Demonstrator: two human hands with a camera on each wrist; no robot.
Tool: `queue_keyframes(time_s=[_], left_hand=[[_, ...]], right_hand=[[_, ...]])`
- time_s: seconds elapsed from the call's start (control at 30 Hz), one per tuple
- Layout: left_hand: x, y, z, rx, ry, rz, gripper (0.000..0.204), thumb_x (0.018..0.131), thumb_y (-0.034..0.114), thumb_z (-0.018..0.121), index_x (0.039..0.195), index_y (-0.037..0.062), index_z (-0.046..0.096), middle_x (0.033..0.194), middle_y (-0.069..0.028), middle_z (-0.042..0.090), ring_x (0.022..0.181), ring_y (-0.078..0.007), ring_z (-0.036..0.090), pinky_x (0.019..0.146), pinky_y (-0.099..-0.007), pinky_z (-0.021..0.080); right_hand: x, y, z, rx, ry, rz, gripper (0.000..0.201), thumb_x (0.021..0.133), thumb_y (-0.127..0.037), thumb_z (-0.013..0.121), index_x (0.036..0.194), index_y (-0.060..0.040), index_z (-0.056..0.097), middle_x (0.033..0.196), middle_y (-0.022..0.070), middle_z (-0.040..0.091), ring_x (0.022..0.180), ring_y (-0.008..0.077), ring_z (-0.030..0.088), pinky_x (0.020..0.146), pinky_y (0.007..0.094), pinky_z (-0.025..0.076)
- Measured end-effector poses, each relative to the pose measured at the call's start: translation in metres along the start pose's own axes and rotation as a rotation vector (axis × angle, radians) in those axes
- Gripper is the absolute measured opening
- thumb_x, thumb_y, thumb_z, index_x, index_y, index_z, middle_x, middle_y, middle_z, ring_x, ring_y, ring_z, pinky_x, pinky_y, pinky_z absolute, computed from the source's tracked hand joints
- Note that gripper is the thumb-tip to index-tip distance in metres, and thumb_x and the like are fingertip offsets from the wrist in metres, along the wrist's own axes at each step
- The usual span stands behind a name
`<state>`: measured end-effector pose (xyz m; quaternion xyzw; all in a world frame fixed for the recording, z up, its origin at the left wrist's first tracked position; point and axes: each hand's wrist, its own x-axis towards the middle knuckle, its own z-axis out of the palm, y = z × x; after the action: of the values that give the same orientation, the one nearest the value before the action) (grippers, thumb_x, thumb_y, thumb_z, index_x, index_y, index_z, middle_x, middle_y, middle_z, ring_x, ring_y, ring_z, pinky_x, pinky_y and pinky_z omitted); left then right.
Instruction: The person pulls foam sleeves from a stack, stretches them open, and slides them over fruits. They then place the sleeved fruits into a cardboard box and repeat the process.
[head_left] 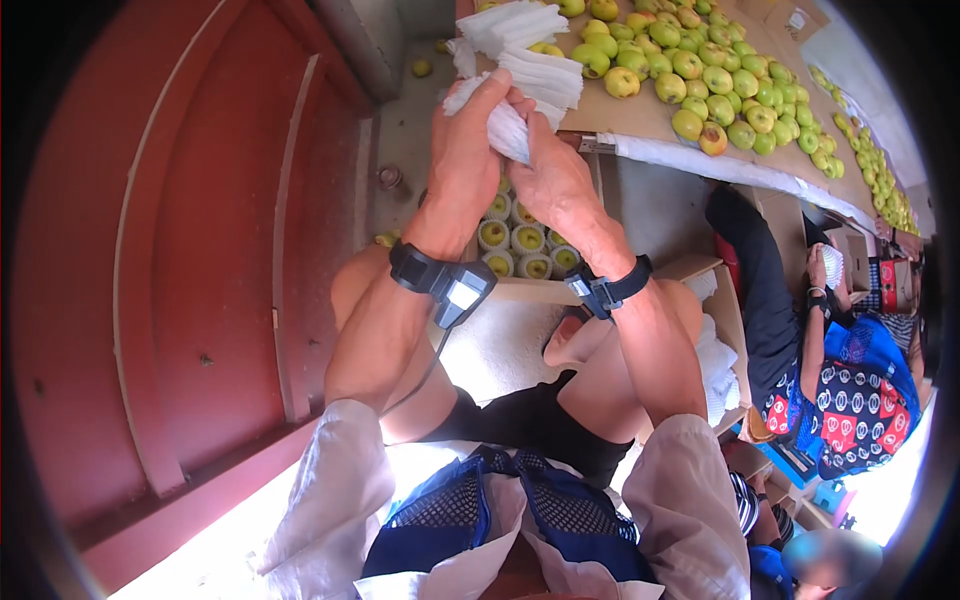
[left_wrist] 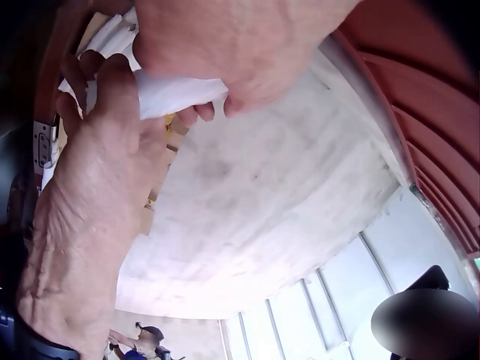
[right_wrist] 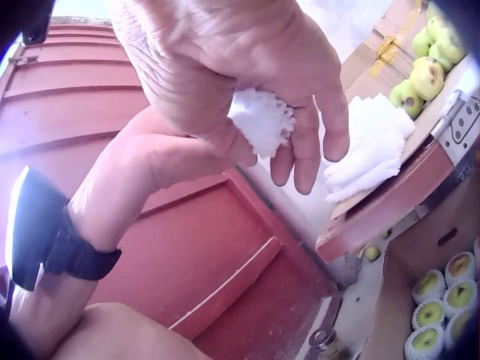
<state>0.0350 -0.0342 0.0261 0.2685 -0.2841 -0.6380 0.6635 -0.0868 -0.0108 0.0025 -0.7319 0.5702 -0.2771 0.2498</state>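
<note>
Both hands meet at the near left corner of the apple table, around a white foam fruit net. My left hand grips one end, its thumb laid along the top. My right hand pinches the other end between thumb and fingers. The net's scalloped edge shows under the right palm in the right wrist view; fingers hide the rest. Just beyond the hands lie stacks of flat white foam nets. Below them, a cardboard box holds rows of netted apples.
Many loose green apples cover the cardboard-topped table. A red panelled door stands close on the left. By the right knee is an open box with white foam. Another person sits at right.
</note>
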Motion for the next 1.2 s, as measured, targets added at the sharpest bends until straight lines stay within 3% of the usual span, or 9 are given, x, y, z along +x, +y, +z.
queue_keyframes(time_s=[0.07, 0.17, 0.27, 0.37, 0.47, 0.73, 0.93, 1.07, 1.2], left_hand=[[-0.004, 0.000, 0.001, 0.016, 0.020, 0.040, 0.018, 0.096, 0.015, 0.070, 0.097, 0.0028, 0.057, 0.078, -0.0041, 0.062, 0.074, -0.0156, 0.064, 0.072, -0.0312, 0.053], [-0.011, -0.002, 0.008, 0.057, 0.015, 0.078, 0.021, 0.096, 0.017, 0.071, 0.096, 0.0030, 0.056, 0.075, -0.0033, 0.059, 0.069, -0.0136, 0.060, 0.066, -0.0299, 0.051], [-0.022, -0.004, 0.019, 0.048, 0.005, 0.087, 0.023, 0.098, 0.020, 0.070, 0.098, 0.0031, 0.055, 0.074, -0.0025, 0.055, 0.067, -0.0135, 0.056, 0.066, -0.0300, 0.049], [-0.034, -0.003, 0.030, 0.115, 0.014, 0.089, 0.027, 0.102, 0.028, 0.065, 0.102, 0.0041, 0.051, 0.074, -0.0021, 0.049, 0.069, -0.0158, 0.051, 0.069, -0.0329, 0.047], [-0.035, 0.006, 0.032, -0.011, 0.007, -0.039, 0.033, 0.105, 0.035, 0.060, 0.099, 0.0046, 0.051, 0.072, -0.0020, 0.047, 0.068, -0.0173, 0.051, 0.070, -0.0344, 0.048], [-0.059, 0.048, 0.045, 0.048, -0.080, -0.161, 0.049, 0.108, 0.056, 0.033, 0.089, 0.0122, 0.046, 0.060, 0.0019, 0.041, 0.056, -0.0175, 0.047, 0.068, -0.0354, 0.046], [-0.074, 0.061, 0.029, -0.258, -0.433, -0.435, 0.054, 0.110, 0.053, 0.009, 0.089, 0.0160, 0.042, 0.055, 0.0064, 0.040, 0.048, -0.0133, 0.047, 0.066, -0.0349, 0.045], [-0.092, 0.058, 0.018, -0.406, -0.523, -0.502, 0.056, 0.109, 0.053, 0.005, 0.091, 0.0151, 0.043, 0.065, 0.0042, 0.050, 0.056, -0.0144, 0.058, 0.073, -0.0354, 0.047], [-0.090, 0.054, 0.008, -0.394, -0.680, -0.578, 0.057, 0.110, 0.052, 0.016, 0.080, 0.0132, 0.046, 0.061, 0.0030, 0.046, 0.053, -0.0143, 0.040, 0.069, -0.0325, 0.038]], right_hand=[[0.001, 0.000, 0.002, -0.033, -0.055, 0.023, 0.064, 0.089, -0.013, 0.065, 0.144, 0.0046, 0.037, 0.111, 0.0325, 0.067, 0.108, 0.0462, 0.065, 0.090, 0.0472, 0.052], [0.001, 0.016, 0.023, 0.070, 0.136, -0.030, 0.058, 0.088, -0.012, 0.066, 0.140, 0.0024, 0.046, 0.109, 0.0304, 0.068, 0.107, 0.0454, 0.065, 0.089, 0.0458, 0.052], [-0.002, 0.005, 0.010, 0.342, 0.051, 0.234, 0.048, 0.086, -0.012, 0.070, 0.131, -0.0022, 0.057, 0.109, 0.0277, 0.069, 0.106, 0.0453, 0.065, 0.088, 0.0436, 0.052], [-0.011, -0.001, -0.004, 0.066, 0.139, 0.075, 0.023, 0.085, -0.016, 0.068, 0.099, 0.0016, 0.065, 0.101, 0.0272, 0.068, 0.097, 0.0489, 0.063, 0.080, 0.0479, 0.051], [-0.019, -0.020, -0.018, 0.069, 0.080, 0.181, 0.021, 0.084, -0.016, 0.068, 0.098, -0.0015, 0.067, 0.097, 0.0268, 0.068, 0.097, 0.0477, 0.063, 0.079, 0.0481, 0.052], [-0.056, -0.028, -0.030, 0.075, 0.046, -0.237, 0.015, 0.075, -0.015, 0.075, 0.084, -0.0083, 0.065, 0.075, 0.0150, 0.066, 0.072, 0.0375, 0.067, 0.064, 0.0442, 0.053], [-0.079, -0.022, -0.044, 0.342, -0.248, -0.390, 0.019, 0.075, -0.019, 0.078, 0.083, -0.0083, 0.065, 0.071, 0.0114, 0.065, 0.066, 0.0338, 0.066, 0.058, 0.0407, 0.052], [-0.091, -0.021, -0.055, 0.666, -0.648, -0.224, 0.021, 0.077, -0.019, 0.076, 0.090, -0.0052, 0.066, 0.073, 0.0160, 0.067, 0.068, 0.0375, 0.067, 0.061, 0.0432, 0.053], [-0.101, -0.018, -0.048, 0.916, -0.815, -0.148, 0.023, 0.078, -0.016, 0.076, 0.093, -0.0021, 0.065, 0.075, 0.0194, 0.067, 0.071, 0.0406, 0.066, 0.063, 0.0446, 0.053]])
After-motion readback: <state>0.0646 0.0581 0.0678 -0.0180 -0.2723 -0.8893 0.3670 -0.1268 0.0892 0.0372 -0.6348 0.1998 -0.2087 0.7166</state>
